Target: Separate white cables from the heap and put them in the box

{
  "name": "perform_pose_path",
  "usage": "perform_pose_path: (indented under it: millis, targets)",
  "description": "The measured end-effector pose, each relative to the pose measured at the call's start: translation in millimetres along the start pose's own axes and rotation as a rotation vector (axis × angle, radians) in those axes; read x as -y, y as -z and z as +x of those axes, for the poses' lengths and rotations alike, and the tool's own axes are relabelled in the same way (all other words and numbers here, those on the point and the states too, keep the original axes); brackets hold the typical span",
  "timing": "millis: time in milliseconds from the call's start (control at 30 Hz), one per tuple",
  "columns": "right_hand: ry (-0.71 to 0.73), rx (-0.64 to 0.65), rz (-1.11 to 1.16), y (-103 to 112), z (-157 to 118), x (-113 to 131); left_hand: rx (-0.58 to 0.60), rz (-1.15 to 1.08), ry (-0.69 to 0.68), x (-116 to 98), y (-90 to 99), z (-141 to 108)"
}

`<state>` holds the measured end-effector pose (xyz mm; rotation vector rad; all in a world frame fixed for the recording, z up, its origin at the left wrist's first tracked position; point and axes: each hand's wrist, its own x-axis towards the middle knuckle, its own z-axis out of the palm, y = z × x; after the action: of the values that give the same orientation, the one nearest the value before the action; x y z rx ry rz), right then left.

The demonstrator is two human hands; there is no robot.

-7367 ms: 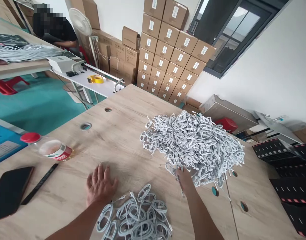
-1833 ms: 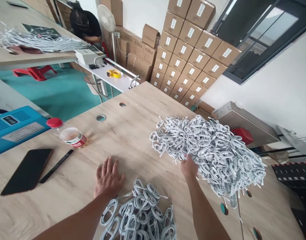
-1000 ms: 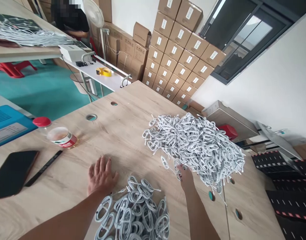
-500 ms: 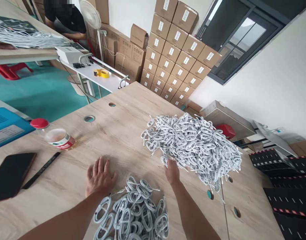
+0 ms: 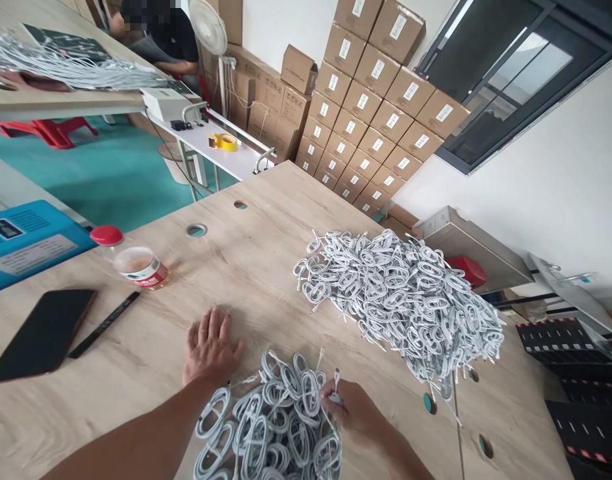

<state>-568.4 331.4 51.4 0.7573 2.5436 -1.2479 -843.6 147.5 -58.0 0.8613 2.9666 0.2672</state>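
So, far left of the wooden table (image 5: 266, 267) there's a dark phone (image 5: 41, 333), a black pen (image 5: 106, 323) and a bottle (image 5: 139, 263), none of them being touched. Next over is the left hand (image 5: 213, 347), palm down on the wood, fingers a bit spread, gripping nothing. Just beside it, near the body, sits the small heap (image 5: 279, 427) of coiled cables, which I'd count as the portion pulled out so far. At that heap's right edge is the right hand (image 5: 353, 407), thumb and fingers pinched on a grey cable (image 5: 336, 399) with its plug poking up; can't tell if it's just one in there. Further right and farther off lies the big pile (image 5: 401, 300), way larger than the small one. If all of that needs handling, I'd say it's early days, with most of it left.
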Motion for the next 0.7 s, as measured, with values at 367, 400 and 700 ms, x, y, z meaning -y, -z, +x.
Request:
perform_pose_path:
  millis: [367,400,700]
  targets:
    - [-0.405,-0.68,-0.002,49.5,208.4,20.5,-0.006,-0.042,-0.006,5.6,-3.9,-3.7]
    - [-0.438,-0.677,0.021,51.4,215.3,19.9,-0.008,-0.055,-0.007,5.9,-4.2,-4.5]
    - [-0.446,-0.309,0.276,58.4,113.9,1.2,0.004,-0.031,-0.008,5.2,-2.8,-6.6]
